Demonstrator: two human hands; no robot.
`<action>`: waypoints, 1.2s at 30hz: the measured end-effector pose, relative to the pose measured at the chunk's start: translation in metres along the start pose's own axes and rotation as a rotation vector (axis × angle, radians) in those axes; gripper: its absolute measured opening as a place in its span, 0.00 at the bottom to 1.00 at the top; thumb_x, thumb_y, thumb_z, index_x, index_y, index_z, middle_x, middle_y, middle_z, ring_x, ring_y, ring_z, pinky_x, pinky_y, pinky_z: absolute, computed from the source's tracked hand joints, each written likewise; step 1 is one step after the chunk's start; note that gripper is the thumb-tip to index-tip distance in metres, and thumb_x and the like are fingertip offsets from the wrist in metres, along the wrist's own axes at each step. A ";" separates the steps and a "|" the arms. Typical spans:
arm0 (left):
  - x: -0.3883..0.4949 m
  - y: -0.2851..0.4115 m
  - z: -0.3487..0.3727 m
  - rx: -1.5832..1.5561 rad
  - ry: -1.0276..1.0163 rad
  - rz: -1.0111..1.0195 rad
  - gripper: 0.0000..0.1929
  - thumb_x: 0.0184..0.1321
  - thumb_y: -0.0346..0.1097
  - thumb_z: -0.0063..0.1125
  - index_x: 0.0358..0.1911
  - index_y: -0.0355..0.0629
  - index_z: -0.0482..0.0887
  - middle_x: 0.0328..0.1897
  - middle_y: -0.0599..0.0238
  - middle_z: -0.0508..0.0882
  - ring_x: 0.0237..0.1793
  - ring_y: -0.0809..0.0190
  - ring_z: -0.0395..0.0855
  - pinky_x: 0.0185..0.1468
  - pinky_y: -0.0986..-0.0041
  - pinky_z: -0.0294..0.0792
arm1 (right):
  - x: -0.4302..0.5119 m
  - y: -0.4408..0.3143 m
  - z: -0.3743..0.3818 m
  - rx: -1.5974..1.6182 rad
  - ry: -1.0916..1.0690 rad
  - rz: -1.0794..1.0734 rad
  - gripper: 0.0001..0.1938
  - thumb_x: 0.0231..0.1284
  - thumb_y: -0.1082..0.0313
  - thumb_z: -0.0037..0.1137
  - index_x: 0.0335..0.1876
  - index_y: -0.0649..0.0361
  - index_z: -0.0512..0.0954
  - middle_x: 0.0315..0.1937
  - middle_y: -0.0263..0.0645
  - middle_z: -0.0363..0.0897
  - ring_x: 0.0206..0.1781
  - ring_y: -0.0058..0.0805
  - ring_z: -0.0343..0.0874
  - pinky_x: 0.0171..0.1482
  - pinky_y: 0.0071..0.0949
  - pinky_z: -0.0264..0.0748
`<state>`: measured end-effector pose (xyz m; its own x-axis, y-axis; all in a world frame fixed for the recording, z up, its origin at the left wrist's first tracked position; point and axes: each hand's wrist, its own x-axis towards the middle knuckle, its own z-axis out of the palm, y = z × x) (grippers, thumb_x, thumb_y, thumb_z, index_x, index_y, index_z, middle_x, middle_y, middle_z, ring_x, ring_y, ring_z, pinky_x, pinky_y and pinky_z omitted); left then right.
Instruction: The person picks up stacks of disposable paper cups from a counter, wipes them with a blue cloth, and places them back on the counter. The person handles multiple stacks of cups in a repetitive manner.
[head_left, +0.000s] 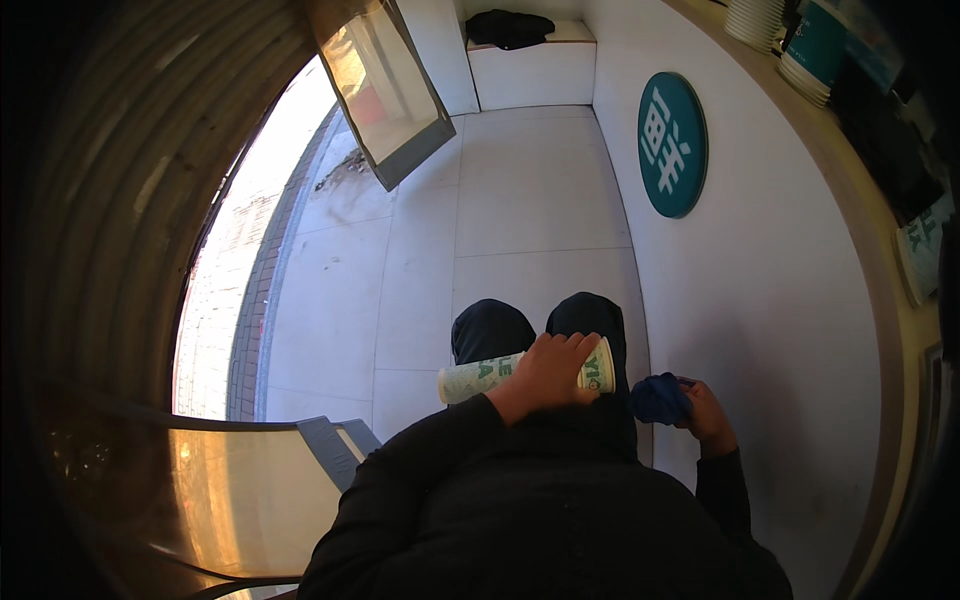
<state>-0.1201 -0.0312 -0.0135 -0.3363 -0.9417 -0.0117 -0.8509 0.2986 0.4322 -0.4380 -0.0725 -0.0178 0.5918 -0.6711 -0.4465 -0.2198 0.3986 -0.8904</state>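
My left hand (551, 371) is wrapped over a long, pale paper cup (480, 375) with green lettering, held sideways above my lap. The picture does not settle whether it is one tall cup or a nested stack. Its rim end points right, and my fingers hide the middle. Lower and to the right, beside the white counter front (757, 315), my right hand (705, 416) grips a bunched dark blue cloth (661, 398). A small gap separates the cloth from the cup. Both knees in dark trousers (495, 330) show just beyond the cup.
A glass door panel (390, 97) with a grey frame stands ajar ahead on the left. Another glass panel (247, 495) is at lower left. A round teal sign (673, 145) is on the counter front. Several paper cups (814, 52) stand on the countertop. A black item (510, 28) lies on a white bench.
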 end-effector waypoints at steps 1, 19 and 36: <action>0.005 -0.003 -0.005 -0.033 -0.051 -0.011 0.45 0.50 0.60 0.71 0.68 0.39 0.71 0.50 0.53 0.84 0.47 0.47 0.87 0.53 0.58 0.76 | -0.003 -0.002 0.006 -0.052 -0.034 -0.040 0.15 0.70 0.61 0.59 0.56 0.59 0.84 0.30 0.28 0.81 0.28 0.12 0.74 0.31 0.15 0.68; 0.009 -0.025 -0.012 -0.219 -0.163 -0.082 0.47 0.50 0.63 0.69 0.71 0.41 0.69 0.60 0.47 0.83 0.54 0.41 0.86 0.57 0.54 0.76 | 0.049 0.010 0.140 -1.239 -0.141 -0.653 0.25 0.67 0.55 0.63 0.68 0.48 0.74 0.58 0.39 0.81 0.42 0.41 0.89 0.40 0.35 0.85; -0.001 -0.013 0.005 0.036 -0.027 0.013 0.39 0.51 0.64 0.68 0.53 0.32 0.81 0.48 0.49 0.85 0.44 0.45 0.86 0.50 0.57 0.77 | 0.072 -0.043 0.083 -1.311 -0.048 -0.675 0.51 0.46 0.64 0.79 0.80 0.43 0.60 0.73 0.49 0.65 0.74 0.50 0.67 0.74 0.47 0.63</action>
<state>-0.1107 -0.0338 -0.0241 -0.3575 -0.9334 -0.0308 -0.8605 0.3164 0.3993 -0.3218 -0.0859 -0.0044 0.8838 -0.4644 0.0567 -0.4116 -0.8294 -0.3778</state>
